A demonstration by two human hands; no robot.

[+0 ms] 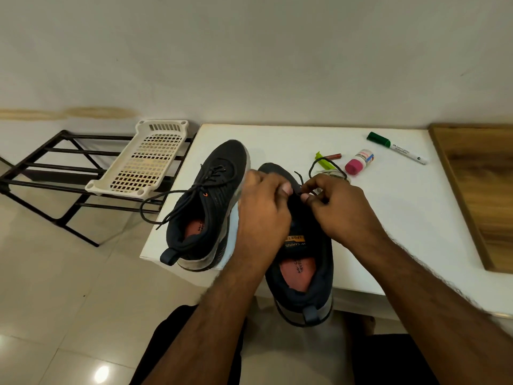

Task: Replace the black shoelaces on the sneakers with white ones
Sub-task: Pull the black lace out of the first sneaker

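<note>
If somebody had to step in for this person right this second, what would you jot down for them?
Left hand: grips the right sneaker over its lace area.
Right hand: pinches the black lace of that sneaker, its free end looping up behind the fingers.
Left sneaker: on the white table, still laced in black, ends untied and trailing over the edge.
Done: the right sneaker's lace is partly loosened, it seems.
Left: finish pulling both black laces, then thread white ones. No white laces in view.

White wall [249,51], glossy tiled floor [55,301] — white table [402,218], black metal rack [55,173].
</note>
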